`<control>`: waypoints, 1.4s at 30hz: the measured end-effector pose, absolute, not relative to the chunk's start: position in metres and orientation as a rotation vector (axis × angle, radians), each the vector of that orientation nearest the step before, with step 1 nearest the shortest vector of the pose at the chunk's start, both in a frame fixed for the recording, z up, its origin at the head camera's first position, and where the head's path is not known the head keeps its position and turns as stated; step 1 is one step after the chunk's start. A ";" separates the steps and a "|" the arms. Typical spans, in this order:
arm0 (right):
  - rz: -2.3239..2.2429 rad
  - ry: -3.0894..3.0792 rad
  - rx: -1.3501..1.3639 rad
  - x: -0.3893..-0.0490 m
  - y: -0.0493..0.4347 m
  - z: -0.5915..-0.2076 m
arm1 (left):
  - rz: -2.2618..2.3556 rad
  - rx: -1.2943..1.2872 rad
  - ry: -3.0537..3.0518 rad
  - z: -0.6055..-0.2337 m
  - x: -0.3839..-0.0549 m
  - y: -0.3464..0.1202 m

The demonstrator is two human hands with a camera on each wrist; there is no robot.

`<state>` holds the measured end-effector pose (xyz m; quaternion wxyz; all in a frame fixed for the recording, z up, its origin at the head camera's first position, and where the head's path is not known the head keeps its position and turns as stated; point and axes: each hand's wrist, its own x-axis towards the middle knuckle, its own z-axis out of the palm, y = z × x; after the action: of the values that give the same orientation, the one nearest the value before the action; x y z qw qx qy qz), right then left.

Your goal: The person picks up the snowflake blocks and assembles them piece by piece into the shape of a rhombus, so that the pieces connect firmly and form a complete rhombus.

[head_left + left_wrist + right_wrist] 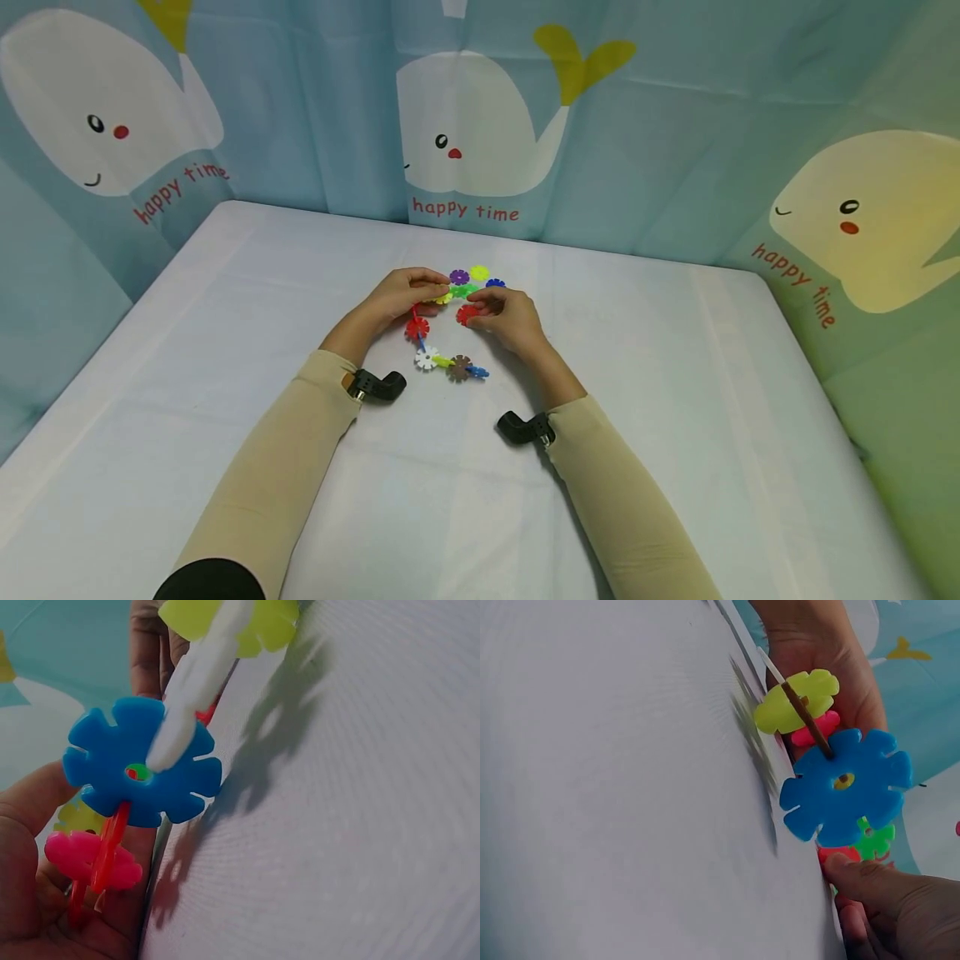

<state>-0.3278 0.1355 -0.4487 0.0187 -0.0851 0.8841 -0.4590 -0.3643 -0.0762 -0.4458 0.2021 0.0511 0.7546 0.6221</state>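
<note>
Slotted plastic flower discs are joined edge to edge in a curved chain. My left hand [401, 296] grips its upper end, near a yellow disc and a green disc [463, 292]. From there the chain curves toward me through a red disc [417, 328], a blue disc [97, 761], a white disc [427, 358], a yellow-green one and a brown disc [460, 367], ending in another blue disc [847, 799]. A pink disc [79, 855] shows by the left palm. Between thumb and fingers my right hand [512, 321] pinches a red disc [466, 314], close beside the green disc.
Just beyond the hands are a purple disc [459, 277], a yellow disc [479, 272] and a dark blue disc [495, 283]. A white-covered table [675, 400] lies under everything. A curtain [330, 108] printed with whales hangs behind its far edge.
</note>
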 end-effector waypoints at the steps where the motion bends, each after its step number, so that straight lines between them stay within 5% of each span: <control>1: -1.423 2.742 -0.258 -0.328 0.136 -0.449 | 1.732 0.140 2.114 -0.446 -0.364 -0.076; 25: -2.041 2.227 0.130 -0.336 0.171 -0.443 | 1.644 0.168 2.211 -0.446 -0.365 -0.075; 42: -2.049 2.205 0.064 -0.334 0.152 -0.446 | 1.674 0.165 2.206 -0.444 -0.360 -0.069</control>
<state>-0.3340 0.1516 -0.4461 0.0653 0.0212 0.7309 -0.6791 -0.3599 -0.0687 -0.4445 0.1830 0.0586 0.7818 0.5932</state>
